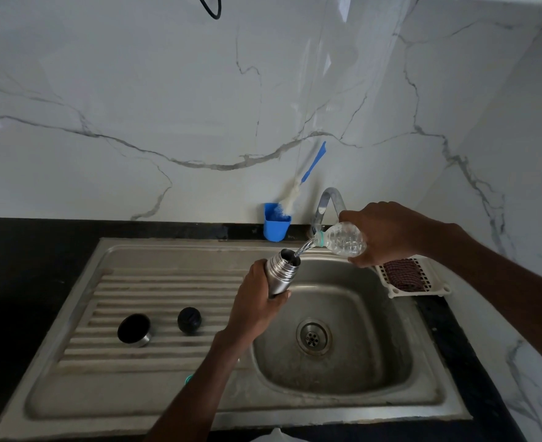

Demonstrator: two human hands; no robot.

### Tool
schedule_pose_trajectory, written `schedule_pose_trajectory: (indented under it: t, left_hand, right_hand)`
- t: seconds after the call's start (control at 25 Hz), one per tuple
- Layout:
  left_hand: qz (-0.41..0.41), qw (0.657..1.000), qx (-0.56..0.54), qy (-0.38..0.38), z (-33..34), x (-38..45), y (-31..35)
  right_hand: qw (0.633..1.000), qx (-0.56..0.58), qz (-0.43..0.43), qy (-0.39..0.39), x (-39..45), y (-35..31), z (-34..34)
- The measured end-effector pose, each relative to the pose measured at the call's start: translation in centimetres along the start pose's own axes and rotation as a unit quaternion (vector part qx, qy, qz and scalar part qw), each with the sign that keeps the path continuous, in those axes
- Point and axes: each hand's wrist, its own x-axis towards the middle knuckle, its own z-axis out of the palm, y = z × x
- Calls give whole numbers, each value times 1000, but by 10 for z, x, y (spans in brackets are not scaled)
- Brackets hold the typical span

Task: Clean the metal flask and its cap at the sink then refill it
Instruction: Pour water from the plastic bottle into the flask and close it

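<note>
Flask: metal, uncapped, tilted with mouth toward the upper right; held over the left rim of the sink basin.
Left hand: fingers and thumb curled round the flask's lower body, gripping it.
Water stream: running from the bottle neck into the flask mouth.
Plastic bottle: clear, tipped near horizontal, neck pointing left just above the flask mouth, green ring at the neck.
Right hand: fingers wrapped over the bottle's base end, gripping it.
Cap: steel-rimmed, dark inside, open side up on the ribbed drainboard, well left of the flask.
Stopper: black, round, on the drainboard, between cap and flask.
Tap: behind the flask, curved spout partly hidden by the right hand.
Blue cup: behind the flask, against the marble wall, holding a bottle brush with blue handle.
White rack: right of the flask, with a dark checked cloth in it.
</note>
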Motion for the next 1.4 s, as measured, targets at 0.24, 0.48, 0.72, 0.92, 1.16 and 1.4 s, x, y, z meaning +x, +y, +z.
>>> schedule_pose_trajectory:
  t: [0.24,0.48,0.72,0.92,1.16,1.4]
  left_hand:
    - [-1,1000,6,-4,0,-1,-1]
    - [-3,1000,0,3,0,-1,2]
    - [-2,1000,-5,2,0,-2,2]
    - [-5,1000,8,0,0,-4,3]
    - [1,1000,17,-4,1,-3,3]
    - [8,1000,23,-5,0,-3,3]
  right_hand:
    - [1000,-12,1,-3,0,0,-6]
    - [1000,-13,4,-11,3,-1,-4]
    - [1000,-17,-6,-14,3,-7,-5]
    - [999,-37,-13,-15,5,-8,-2]
    - [998,-48,-9,-26,10,-6,-3]
    - [998,-52,-15,-29,11,-6,-3]
